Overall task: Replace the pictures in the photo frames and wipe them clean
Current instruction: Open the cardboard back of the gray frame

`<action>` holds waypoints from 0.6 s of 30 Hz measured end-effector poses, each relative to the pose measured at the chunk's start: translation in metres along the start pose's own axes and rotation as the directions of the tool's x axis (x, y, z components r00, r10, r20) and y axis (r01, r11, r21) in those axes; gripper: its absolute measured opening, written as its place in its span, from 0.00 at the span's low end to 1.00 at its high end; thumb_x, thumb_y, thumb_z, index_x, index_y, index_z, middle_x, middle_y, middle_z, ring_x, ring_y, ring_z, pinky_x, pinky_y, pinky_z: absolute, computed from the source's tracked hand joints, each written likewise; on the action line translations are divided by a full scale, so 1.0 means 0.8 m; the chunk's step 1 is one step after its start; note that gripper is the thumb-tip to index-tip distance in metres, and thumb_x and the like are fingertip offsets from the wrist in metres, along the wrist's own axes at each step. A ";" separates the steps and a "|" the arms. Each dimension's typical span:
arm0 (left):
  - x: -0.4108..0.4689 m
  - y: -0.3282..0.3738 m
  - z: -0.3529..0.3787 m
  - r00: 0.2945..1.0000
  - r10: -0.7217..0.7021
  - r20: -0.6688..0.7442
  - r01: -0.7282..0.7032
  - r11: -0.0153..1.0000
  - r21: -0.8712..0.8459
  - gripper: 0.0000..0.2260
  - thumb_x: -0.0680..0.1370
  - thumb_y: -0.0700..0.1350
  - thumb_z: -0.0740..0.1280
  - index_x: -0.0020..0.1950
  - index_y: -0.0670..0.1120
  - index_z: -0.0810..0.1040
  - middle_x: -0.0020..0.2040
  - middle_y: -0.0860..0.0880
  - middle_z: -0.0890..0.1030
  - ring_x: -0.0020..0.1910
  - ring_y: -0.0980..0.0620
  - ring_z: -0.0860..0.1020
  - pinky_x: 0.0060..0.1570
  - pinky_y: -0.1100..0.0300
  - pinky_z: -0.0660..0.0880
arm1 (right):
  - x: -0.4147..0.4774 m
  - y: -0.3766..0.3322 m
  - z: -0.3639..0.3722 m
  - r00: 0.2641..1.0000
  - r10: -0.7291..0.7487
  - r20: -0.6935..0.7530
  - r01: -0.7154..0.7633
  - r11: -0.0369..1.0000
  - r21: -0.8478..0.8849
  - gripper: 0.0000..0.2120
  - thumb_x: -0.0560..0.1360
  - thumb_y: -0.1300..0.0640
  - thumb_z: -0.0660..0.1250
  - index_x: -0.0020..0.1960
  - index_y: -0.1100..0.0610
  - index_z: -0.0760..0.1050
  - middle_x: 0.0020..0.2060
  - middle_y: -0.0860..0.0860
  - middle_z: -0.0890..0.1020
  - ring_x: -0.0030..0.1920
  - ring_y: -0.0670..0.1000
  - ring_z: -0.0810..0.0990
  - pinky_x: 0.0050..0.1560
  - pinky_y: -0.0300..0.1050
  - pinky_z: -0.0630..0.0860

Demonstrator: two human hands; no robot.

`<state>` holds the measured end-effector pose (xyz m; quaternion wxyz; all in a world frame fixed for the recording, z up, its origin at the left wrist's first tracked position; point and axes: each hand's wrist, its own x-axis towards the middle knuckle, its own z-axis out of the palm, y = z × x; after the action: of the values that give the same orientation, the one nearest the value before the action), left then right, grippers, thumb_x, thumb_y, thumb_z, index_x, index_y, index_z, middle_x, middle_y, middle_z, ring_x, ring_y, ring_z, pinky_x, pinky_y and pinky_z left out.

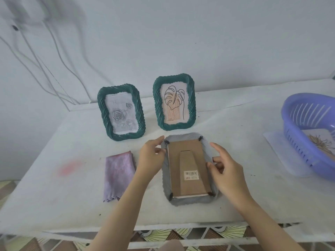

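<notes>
Head view.

1. Table: white top with a faint red stain at its left; it stands against a pale wall.
2. Rose frame: green twisted rim, upright at the back left, with a grey rose drawing inside.
3. Leaf frame: same green rim, upright just to the right of the rose frame, with a line-drawn leaf on a pinkish card.
4. Flat frame: lies face down in front of the leaf frame, near the table's front middle. Its brown backing faces up with the stand folded flat and a barcode label on it. Black clips sit at the four corners.
5. Left hand: at the flat frame's left edge, fingers relaxed and lightly bent, tips touching the rim near the top-left clip. It holds nothing.
6. Right hand: at the flat frame's right edge, index finger raised, thumb and other fingers curled at the backing's side. Whether they pinch anything cannot be told.
7. Cloth: purple, folded, lying flat left of the left hand.
8. Basket: purple slotted plastic at the far right, with a picture inside. It rests on a white sheet.
9. Cables: white, hanging down the wall at the upper left.
</notes>
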<state>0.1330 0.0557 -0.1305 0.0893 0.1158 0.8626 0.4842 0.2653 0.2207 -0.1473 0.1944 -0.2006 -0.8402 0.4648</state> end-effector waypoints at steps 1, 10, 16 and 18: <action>-0.002 -0.003 0.001 0.999 0.013 -0.035 -0.013 1.000 0.006 0.18 0.76 0.35 0.61 0.65 0.46 0.73 0.56 0.47 0.79 0.39 0.58 0.76 0.35 0.72 0.70 | -0.003 0.000 0.002 1.000 -0.016 -0.003 0.016 1.000 -0.024 0.25 0.74 0.62 0.67 0.68 0.48 0.68 0.40 0.46 0.78 0.37 0.42 0.78 0.38 0.23 0.69; -0.016 -0.032 0.008 0.981 0.178 -0.080 -0.149 0.948 0.282 0.14 0.75 0.38 0.65 0.60 0.47 0.78 0.48 0.43 0.82 0.50 0.45 0.78 0.47 0.60 0.72 | -0.015 0.012 0.014 0.993 -0.111 0.026 0.114 0.975 -0.191 0.23 0.74 0.59 0.66 0.69 0.52 0.67 0.43 0.46 0.74 0.44 0.45 0.72 0.43 0.28 0.66; -0.032 -0.028 0.000 0.946 0.272 0.176 -0.302 0.937 0.176 0.31 0.73 0.62 0.60 0.72 0.47 0.64 0.71 0.53 0.66 0.72 0.54 0.58 0.70 0.61 0.54 | -0.008 0.010 0.010 0.980 -0.163 0.112 0.180 0.970 -0.160 0.27 0.74 0.44 0.64 0.70 0.49 0.63 0.62 0.42 0.71 0.64 0.44 0.67 0.61 0.37 0.62; -0.039 -0.034 -0.005 0.917 0.252 0.309 -0.318 0.930 0.186 0.42 0.66 0.70 0.63 0.75 0.53 0.55 0.73 0.59 0.56 0.73 0.60 0.48 0.71 0.60 0.45 | 0.000 0.011 0.005 0.958 -0.204 0.200 0.253 0.931 -0.262 0.37 0.69 0.34 0.60 0.73 0.47 0.57 0.67 0.40 0.66 0.68 0.45 0.63 0.68 0.47 0.59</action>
<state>0.1584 0.0298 -0.1508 0.1239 0.3180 0.8655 0.3666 0.2650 0.2221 -0.1573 0.1444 -0.0867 -0.9293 0.3287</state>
